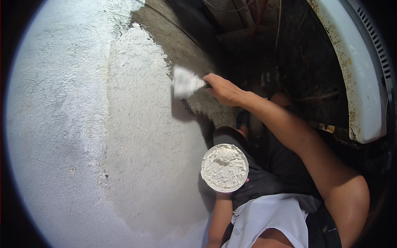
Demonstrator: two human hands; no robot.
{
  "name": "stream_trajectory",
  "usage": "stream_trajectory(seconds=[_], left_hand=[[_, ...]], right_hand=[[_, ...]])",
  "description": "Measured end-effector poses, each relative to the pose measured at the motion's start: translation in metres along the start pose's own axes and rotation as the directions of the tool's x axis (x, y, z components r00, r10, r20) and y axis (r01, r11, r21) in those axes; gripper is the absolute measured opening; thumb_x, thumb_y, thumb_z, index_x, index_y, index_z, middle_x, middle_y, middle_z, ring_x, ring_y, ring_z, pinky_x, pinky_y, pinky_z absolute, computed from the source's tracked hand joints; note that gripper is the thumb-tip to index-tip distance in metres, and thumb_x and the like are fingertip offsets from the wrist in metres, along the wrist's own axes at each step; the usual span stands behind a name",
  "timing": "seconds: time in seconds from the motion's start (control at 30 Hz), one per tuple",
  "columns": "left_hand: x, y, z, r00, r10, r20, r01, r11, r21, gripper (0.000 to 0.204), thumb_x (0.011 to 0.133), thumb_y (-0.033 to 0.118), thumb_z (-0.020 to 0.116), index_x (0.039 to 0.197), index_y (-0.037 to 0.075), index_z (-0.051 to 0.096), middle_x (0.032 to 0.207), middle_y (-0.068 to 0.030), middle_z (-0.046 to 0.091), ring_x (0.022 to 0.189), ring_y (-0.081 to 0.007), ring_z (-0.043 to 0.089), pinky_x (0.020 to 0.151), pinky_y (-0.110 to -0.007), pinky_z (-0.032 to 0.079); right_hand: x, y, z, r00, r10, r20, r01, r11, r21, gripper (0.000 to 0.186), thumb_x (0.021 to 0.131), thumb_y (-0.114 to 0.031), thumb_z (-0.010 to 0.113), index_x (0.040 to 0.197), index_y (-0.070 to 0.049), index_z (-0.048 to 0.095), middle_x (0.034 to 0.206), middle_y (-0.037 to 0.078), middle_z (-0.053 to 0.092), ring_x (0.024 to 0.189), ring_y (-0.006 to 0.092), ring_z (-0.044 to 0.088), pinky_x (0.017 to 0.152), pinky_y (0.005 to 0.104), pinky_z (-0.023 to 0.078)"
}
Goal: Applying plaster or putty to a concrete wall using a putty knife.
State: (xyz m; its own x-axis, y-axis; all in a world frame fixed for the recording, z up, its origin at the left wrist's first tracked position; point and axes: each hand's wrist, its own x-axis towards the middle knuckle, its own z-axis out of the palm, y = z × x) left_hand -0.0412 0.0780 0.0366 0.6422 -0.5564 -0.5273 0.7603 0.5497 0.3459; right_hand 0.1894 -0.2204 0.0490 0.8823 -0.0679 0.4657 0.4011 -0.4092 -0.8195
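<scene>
My right hand [225, 89] is closed round the dark handle of a putty knife [187, 82]. Its wide blade is coated in white filler and blurred by motion. The blade is over the edge where the white-coated wall [136, 99] meets a bare grey-brown stretch; whether it touches cannot be told. Lower down, my left hand [247, 180] supports a round white tub [203, 175] from below, mostly hidden by it, with a fingertip showing at the side. Thick off-white filler [223, 167] fills the tub, scooped hollow near its far side.
Bare rough wall [198, 62] runs beyond the ragged filler edge. A white appliance-like casing [359, 82] with rust specks and a slotted vent stands at the right. Wires and a red cord [261, 18] hang in the dark at the top. My shoe [243, 118] is below my right forearm.
</scene>
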Motion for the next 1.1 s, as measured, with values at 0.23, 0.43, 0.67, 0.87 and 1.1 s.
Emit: stream_trajectory(seconds=[0.23, 0.43, 0.67, 0.87, 1.1], left_hand=[[-0.006, -0.003, -0.014, 0.995, 0.069, 0.068, -0.072, 0.996, 0.048, 0.11, 0.077, 0.073, 0.075, 0.163, 0.022, 0.03, 0.165, -0.0056, 0.038, 0.152, -0.0339, 0.035, 0.123, -0.063, 0.029], [-0.003, -0.005, -0.018, 0.997, -0.047, 0.055, 0.068, 0.869, -0.491, 0.099, 0.089, 0.079, 0.052, 0.163, 0.019, 0.028, 0.163, -0.0163, 0.037, 0.148, -0.0481, 0.035, 0.104, -0.083, 0.036], [0.007, 0.003, 0.011, 0.976, -0.169, 0.137, 0.217, 0.729, -0.649, 0.099, 0.088, 0.083, 0.047, 0.163, 0.021, 0.03, 0.165, -0.0193, 0.033, 0.146, -0.0569, 0.033, 0.095, -0.091, 0.035], [0.012, -0.007, -0.039, 0.97, -0.147, 0.192, 0.226, 0.835, -0.502, 0.099, 0.088, 0.084, 0.047, 0.164, 0.022, 0.03, 0.167, -0.0186, 0.03, 0.147, -0.0585, 0.03, 0.094, -0.092, 0.034], [0.003, 0.001, -0.017, 0.907, -0.106, 0.407, 0.268, 0.891, -0.366, 0.101, 0.087, 0.085, 0.046, 0.165, 0.024, 0.029, 0.17, -0.0032, 0.029, 0.157, -0.0346, 0.025, 0.123, -0.068, 0.024]], right_hand=[[0.015, 0.011, 0.027, 0.962, -0.011, 0.273, 0.129, 0.9, -0.417, 0.023, 0.098, -0.016, 0.058, 0.121, -0.012, 0.056, 0.116, 0.009, 0.059, 0.114, 0.0286, 0.057, 0.089, 0.0498, 0.048], [0.009, 0.036, 0.011, 0.97, 0.196, 0.145, -0.117, 0.896, -0.429, 0.023, 0.093, -0.01, 0.056, 0.116, -0.009, 0.055, 0.114, 0.012, 0.059, 0.11, 0.0312, 0.055, 0.087, 0.051, 0.044], [0.02, -0.031, 0.009, 0.967, -0.155, 0.201, 0.214, 0.923, -0.32, 0.013, 0.094, -0.007, 0.053, 0.107, -0.006, 0.053, 0.102, 0.012, 0.055, 0.102, 0.0305, 0.054, 0.082, 0.0441, 0.042], [0.0, 0.032, 0.032, 0.976, 0.094, 0.195, 0.02, 0.859, -0.512, 0.015, 0.096, -0.01, 0.051, 0.111, -0.006, 0.053, 0.109, 0.013, 0.06, 0.108, 0.0317, 0.059, 0.082, 0.0521, 0.048], [0.009, 0.051, 0.029, 0.947, 0.284, 0.152, -0.228, 0.924, -0.307, 0.018, 0.096, -0.009, 0.048, 0.113, -0.004, 0.052, 0.119, 0.016, 0.061, 0.114, 0.0363, 0.056, 0.09, 0.0549, 0.047]])
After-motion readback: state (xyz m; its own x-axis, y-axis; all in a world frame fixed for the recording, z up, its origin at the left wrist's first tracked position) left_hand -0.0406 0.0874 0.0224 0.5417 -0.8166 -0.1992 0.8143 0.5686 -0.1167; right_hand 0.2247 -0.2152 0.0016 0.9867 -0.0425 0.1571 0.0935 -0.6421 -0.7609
